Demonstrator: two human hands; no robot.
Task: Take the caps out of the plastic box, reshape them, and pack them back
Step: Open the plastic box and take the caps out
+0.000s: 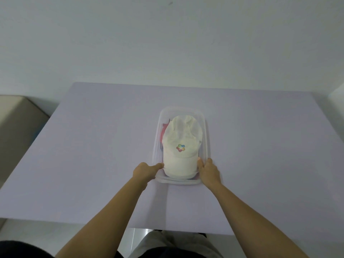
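Note:
A clear plastic box (205, 127) stands in the middle of a pale lilac table. A white cap (181, 144) with a multicoloured logo lies on top inside it, brim towards me. Beneath it a red cap (162, 134) shows at the left side. My left hand (146, 171) is at the box's near left corner with its fingertips against the white cap's brim. My right hand (208, 171) is at the near right corner, thumb and fingers on the brim's other side. Both hands pinch the brim from the sides.
The lilac table (93, 146) spreads wide on both sides of the box. A white wall rises behind it. A beige cushioned seat (16, 116) stands beyond the table's left edge. My legs show under the near edge.

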